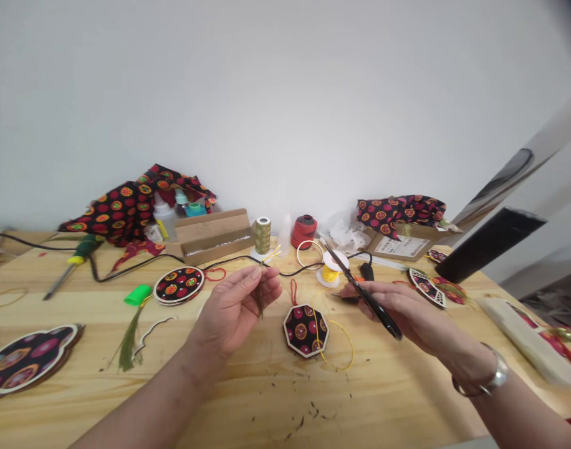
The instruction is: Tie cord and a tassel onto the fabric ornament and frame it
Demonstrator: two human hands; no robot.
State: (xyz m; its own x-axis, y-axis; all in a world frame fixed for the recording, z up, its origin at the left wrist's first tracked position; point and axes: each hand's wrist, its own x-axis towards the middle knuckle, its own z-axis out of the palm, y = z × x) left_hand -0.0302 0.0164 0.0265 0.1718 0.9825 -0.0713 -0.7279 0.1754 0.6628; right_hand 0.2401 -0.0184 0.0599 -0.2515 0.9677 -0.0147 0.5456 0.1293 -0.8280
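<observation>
My left hand (232, 305) is closed in a pinch on a small olive-green tassel (260, 300). Short yellow cord ends (272, 254) stick up above the fingertips. In my right hand (402, 308) is a pair of dark scissors (367, 299), the long blade pointing up and left, apart from the tassel. Fingers partly hide the handles. Between the hands, an octagonal pendant (300, 327) with dark patterned fabric, a pale rim and a red loop lies flat. Thin yellow cord (351, 355) curls over its right side, near the yellow spool (331, 273).
Behind stand a gold thread cone (262, 236), a red thread spool (303, 232) and an open cardboard box (217, 240). At left lie a screwdriver (73, 267), a round pendant (178, 285) and a green tassel (128, 343). A black cylinder (491, 244) rises at right. Dark scraps (300, 424) dot the front.
</observation>
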